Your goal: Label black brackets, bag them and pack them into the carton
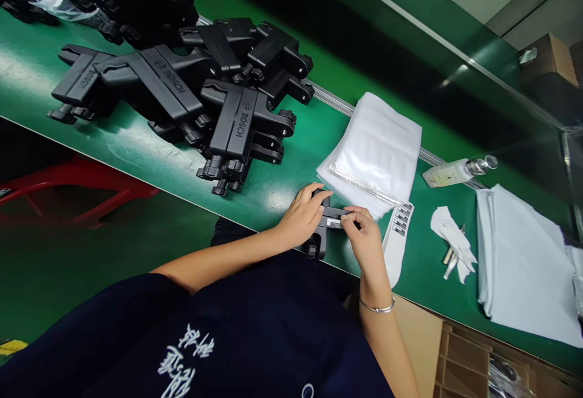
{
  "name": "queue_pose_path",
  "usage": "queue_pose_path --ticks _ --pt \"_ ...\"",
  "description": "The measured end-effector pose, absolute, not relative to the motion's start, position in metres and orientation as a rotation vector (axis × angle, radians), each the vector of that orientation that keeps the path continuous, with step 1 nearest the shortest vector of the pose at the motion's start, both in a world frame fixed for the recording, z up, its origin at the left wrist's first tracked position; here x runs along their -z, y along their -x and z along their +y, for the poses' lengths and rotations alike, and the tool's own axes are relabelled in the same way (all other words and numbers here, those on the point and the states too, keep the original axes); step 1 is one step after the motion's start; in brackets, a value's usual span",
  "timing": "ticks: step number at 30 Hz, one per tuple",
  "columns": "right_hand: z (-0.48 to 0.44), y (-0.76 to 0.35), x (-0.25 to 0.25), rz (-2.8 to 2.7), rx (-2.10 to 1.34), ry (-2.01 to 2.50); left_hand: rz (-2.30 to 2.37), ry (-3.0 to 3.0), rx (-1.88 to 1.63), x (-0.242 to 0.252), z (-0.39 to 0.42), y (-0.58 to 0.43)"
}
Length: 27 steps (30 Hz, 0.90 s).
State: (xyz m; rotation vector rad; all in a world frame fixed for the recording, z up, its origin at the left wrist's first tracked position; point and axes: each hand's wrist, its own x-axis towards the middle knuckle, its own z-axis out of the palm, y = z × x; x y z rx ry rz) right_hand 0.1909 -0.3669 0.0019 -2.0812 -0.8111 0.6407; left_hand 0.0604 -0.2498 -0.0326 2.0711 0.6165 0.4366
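Observation:
A black plastic clamp bracket (pixel 322 238) lies at the table's front edge between my hands. A small white label (pixel 334 223) is on its flat face. My left hand (pixel 300 219) is closed over the bracket's left part, fingers bent across it. With thumb and fingers, my right hand (pixel 365 237) grips the bracket's right end, the thumb touching the end of the label. Whether the label is pressed flat all along cannot be made out. Just right of my right hand lies a strip of label backing (pixel 398 243) with several black-and-white labels.
Several black BOSCH brackets (pixel 237 121) are piled to the left. A stack of clear plastic bags (pixel 378 143) lies behind my hands. Further right are a bottle (pixel 449 173), crumpled white paper (pixel 450 237) and folded white sheets (pixel 523 264). A red stool (pixel 91 191) stands below the table.

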Motion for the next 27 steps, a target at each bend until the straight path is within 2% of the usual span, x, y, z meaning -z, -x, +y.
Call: queue_pose_path --ticks 18,23,27 --pt "-0.366 -0.191 -0.003 -0.849 -0.621 2.103 0.613 -2.079 -0.473 0.031 -0.249 -0.058" --pt "-0.365 -0.191 -0.004 -0.877 -0.607 2.109 0.238 -2.328 -0.675 0.035 -0.238 -0.041" --pt "-0.365 -0.191 -0.004 -0.881 -0.602 2.115 0.012 -2.527 -0.530 0.037 -0.227 -0.031"
